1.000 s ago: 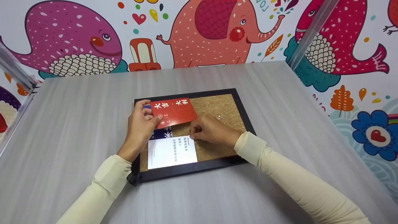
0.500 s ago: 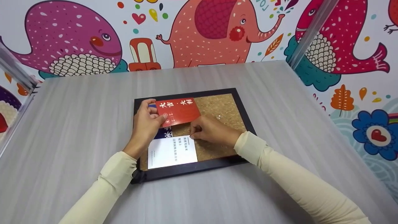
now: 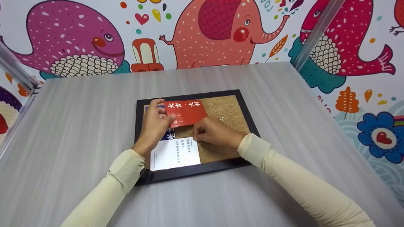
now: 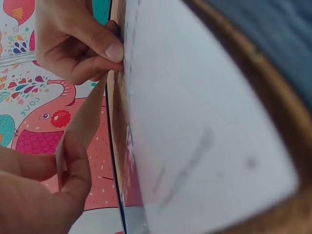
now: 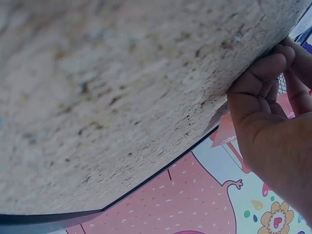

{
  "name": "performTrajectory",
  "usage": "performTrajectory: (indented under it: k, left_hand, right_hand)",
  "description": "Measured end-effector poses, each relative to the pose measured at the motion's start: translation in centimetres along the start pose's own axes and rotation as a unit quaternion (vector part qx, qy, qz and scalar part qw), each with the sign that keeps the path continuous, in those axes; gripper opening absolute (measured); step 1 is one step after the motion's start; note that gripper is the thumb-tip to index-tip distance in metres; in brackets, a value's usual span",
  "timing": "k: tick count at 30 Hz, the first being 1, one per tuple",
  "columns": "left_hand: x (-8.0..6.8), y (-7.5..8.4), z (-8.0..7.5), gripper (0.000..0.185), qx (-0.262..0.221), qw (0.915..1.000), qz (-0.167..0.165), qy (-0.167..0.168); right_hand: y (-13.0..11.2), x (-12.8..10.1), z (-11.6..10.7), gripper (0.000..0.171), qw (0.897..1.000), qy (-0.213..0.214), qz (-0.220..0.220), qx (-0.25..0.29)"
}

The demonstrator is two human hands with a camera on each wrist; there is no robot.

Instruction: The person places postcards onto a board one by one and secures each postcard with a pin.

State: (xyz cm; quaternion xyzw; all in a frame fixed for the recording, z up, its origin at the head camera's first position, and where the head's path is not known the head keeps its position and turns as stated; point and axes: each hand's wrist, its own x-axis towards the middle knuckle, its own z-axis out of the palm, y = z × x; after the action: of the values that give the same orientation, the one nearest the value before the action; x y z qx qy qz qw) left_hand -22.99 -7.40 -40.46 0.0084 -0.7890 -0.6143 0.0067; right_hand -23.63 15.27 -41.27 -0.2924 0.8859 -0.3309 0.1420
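My left hand (image 3: pixel 153 124) pinches a red card (image 3: pixel 189 115) with white characters by its left edge, tilted above the framed cork board (image 3: pixel 227 105). The left wrist view shows this card's plain back (image 4: pixel 90 114) standing away from the board. My right hand (image 3: pixel 217 130) has thumb and forefinger pinched at the upper right corner of a white printed card (image 3: pixel 167 156) lying on the cork; what sits between the fingertips is hidden, so I cannot tell whether a pin is there. A dark blue card (image 3: pixel 169 135) shows partly beneath the red one.
Small clear bits (image 3: pixel 222 119) glint on the cork right of centre. The board's black frame (image 3: pixel 195 170) lies on a grey wood-grain table (image 3: pixel 85 126). Walls with cartoon animals (image 3: pixel 214 41) stand behind and at the sides, with metal posts (image 3: pixel 315 34) at the corners.
My left hand has carried the red card a short way to the right, toward the right hand. The right hand and the white card have stayed in place.
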Motion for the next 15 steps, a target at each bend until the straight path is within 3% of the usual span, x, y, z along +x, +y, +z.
performTrajectory:
  k: [10,15]
  left_hand:
    - [0.39,0.08,0.67,0.065,0.010,0.9999,-0.011,-0.003]
    - [0.76,0.13,0.82,0.065,-0.008,0.9992,-0.032,-0.024]
  right_hand:
    - [-0.14,-0.05,-0.02,0.010,1.000,-0.003,0.007,-0.003]
    - [-0.06,-0.10,-0.04,0.010,1.000,-0.003,0.000,-0.005]
